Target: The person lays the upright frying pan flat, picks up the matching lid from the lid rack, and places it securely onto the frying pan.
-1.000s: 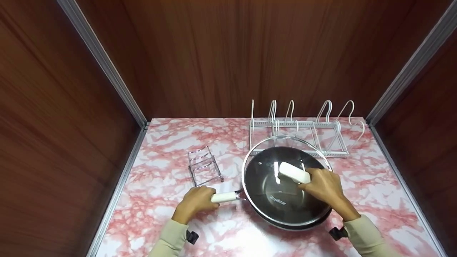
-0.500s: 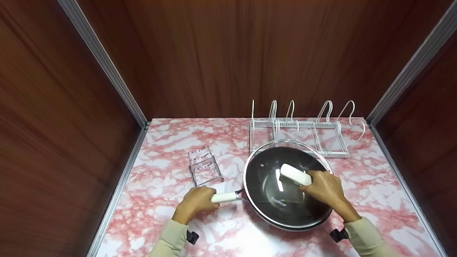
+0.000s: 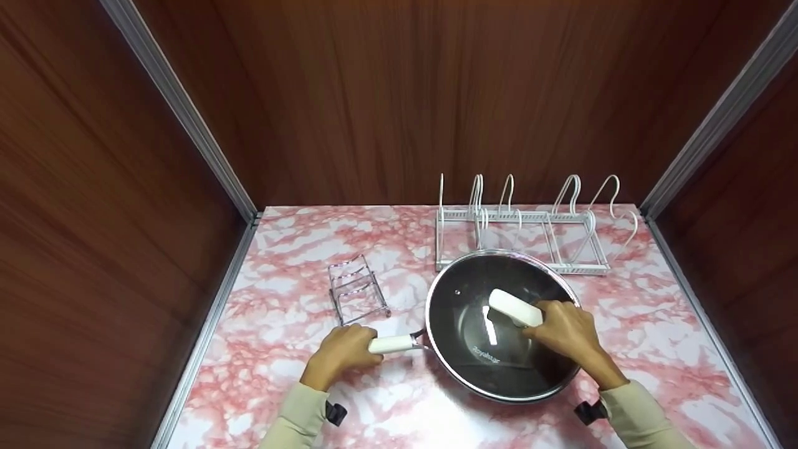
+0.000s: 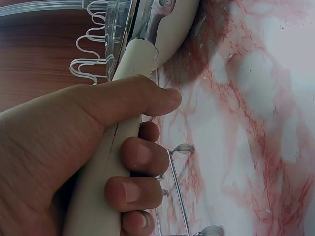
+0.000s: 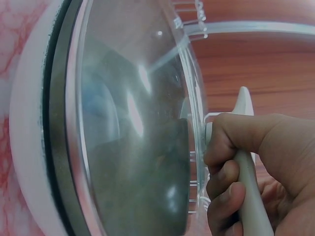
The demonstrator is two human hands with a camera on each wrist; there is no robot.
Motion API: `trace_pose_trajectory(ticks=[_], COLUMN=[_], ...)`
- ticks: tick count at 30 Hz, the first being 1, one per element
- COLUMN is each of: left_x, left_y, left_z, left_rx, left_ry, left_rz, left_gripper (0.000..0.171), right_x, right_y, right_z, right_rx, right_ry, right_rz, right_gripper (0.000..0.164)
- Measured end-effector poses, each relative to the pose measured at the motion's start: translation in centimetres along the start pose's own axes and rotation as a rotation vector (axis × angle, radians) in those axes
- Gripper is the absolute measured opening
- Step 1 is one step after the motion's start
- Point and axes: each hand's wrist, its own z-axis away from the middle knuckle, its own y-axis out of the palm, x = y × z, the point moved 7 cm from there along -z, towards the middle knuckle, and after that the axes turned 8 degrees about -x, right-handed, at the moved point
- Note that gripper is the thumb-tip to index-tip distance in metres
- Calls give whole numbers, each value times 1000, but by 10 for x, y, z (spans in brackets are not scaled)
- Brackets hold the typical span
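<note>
Gripping both ends: my left hand [image 3: 340, 357] is wrapped round the pan handle [image 3: 391, 343], just in front of the small wire stand [image 3: 356, 290]; my right hand [image 3: 564, 327] is curled on the lid handle [image 3: 515, 307]. Glass lid [image 3: 474, 293] looks seated on the pan [image 3: 502, 324], which sits on the marble top [image 3: 299, 249]. White rack [image 3: 523, 227] behind holds nothing; I haven't let go.

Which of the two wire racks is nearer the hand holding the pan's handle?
The small chrome rack, just beyond the left hand. The long white rack stands farther back, behind the pan.
</note>
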Motion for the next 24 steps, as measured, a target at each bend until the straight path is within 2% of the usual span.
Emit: trace_pose_trajectory(ticks=[24], left_x=[-1], left_y=[-1], left_z=[0], left_rx=[7], left_ry=[-12], left_rz=[1], left_gripper=[24], right_x=[-5], right_y=[7], right_z=[4], right_rx=[50], right_ry=[21], right_rz=[-21], right_gripper=[34])
